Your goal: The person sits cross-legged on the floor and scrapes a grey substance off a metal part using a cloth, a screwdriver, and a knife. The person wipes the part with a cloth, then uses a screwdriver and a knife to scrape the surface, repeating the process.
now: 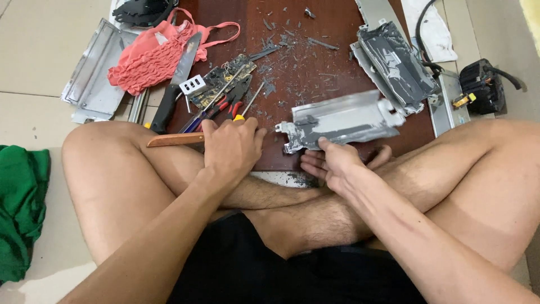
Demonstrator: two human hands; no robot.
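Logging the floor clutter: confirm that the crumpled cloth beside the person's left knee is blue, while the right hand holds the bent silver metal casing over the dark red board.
Wrong in one respect: the crumpled cloth is green, not blue, as the head view shows. The right hand does hold the bent silver metal casing over the dark red board.

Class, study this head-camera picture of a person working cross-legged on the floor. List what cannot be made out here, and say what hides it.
- Head view: the silver metal casing in the right hand is motion-blurred, so its surface detail is lost.
- The left hand covers part of the wooden-handled tool; its working end is hidden.
- The green cloth is cut off by the left edge.
- The black battery-like block: its small parts are too tiny to read.
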